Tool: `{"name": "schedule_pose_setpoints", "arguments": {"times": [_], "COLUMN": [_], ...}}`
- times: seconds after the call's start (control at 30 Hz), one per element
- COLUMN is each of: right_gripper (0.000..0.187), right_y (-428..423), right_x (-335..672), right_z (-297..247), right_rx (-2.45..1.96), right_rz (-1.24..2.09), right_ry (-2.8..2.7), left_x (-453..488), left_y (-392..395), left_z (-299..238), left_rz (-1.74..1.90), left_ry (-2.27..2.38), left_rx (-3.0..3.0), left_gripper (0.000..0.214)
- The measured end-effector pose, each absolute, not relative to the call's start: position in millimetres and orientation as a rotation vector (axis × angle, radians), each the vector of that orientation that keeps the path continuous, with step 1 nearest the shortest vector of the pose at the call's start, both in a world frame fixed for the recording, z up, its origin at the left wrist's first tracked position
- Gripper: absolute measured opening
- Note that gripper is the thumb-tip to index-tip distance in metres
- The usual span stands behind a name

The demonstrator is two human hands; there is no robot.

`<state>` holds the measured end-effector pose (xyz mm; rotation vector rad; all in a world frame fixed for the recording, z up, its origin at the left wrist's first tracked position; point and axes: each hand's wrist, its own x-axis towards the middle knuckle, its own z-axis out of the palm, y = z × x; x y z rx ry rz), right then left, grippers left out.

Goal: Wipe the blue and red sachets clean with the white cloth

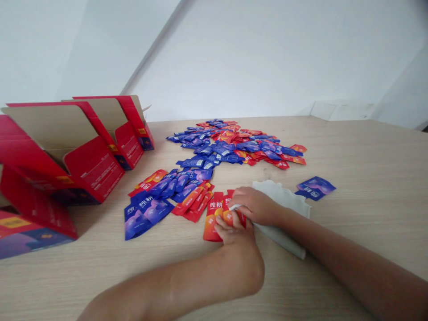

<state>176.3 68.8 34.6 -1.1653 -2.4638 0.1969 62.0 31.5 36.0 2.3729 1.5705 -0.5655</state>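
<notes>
Two red-orange pouches (213, 223) lie side by side near the middle of the table. On their lower right part rests my left hand (236, 232), its fingers spread and pressing down. My right hand (256, 205) is closed on the edge of a white cloth (287, 198), with a folded bit of it showing at the fingertips over the pouches. The cloth spreads out beneath my right wrist. Just beyond it lies a single blue-purple pouch (315, 188). Left of my hands, blue pouches (150, 211) and red pouches (195, 200) overlap in a loose row.
A large heap of blue and red pouches (227, 145) covers the far middle of the table (361, 178). Several open red cartons (95, 169) stand along the left side, flaps up. A white object (341, 110) sits against the wall at the back right.
</notes>
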Motion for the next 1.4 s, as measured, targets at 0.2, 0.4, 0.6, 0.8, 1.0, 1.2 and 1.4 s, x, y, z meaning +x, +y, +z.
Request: {"name": "schedule_pose_setpoints", "arguments": {"times": [0.2, 0.4, 0.6, 0.8, 1.0, 1.2, 1.4], "right_gripper": [0.021, 0.023, 0.022, 0.021, 0.021, 0.024, 0.023], "right_y": [78.8, 78.6, 67.3, 72.7, 77.5, 63.9, 68.7], "right_x": [185.3, 192.7, 176.8, 178.4, 189.1, 174.8, 173.6], "right_z": [26.2, 28.0, 36.3, 28.3, 25.9, 37.3, 31.1], "right_rx": [-1.273, -1.327, -1.195, -1.231, -1.292, -1.14, -1.161], "right_rz": [0.163, 0.118, 0.151, 0.177, 0.162, 0.209, 0.22], "right_ry": [-2.464, -2.354, -2.422, -2.487, -2.424, -2.382, -2.483], "left_x": [60.8, 60.5, 59.3, 58.7, 58.3, 58.6, 56.8], "left_y": [26.0, 25.0, 22.5, 21.2, 19.6, 17.1, 14.6], "left_z": [39.7, 37.7, 39.1, 39.3, 32.8, 27.2, 23.6], "left_rz": [-0.622, -0.631, -0.708, -0.721, -0.591, -0.422, -0.42], "left_ry": [1.557, 1.556, 1.52, 1.516, 1.574, 1.637, 1.593], "left_rx": [2.404, 2.453, 2.511, 2.542, 2.586, 2.669, 2.751], "left_gripper": [0.089, 0.088, 0.091, 0.091, 0.076, 0.06, 0.059]}}
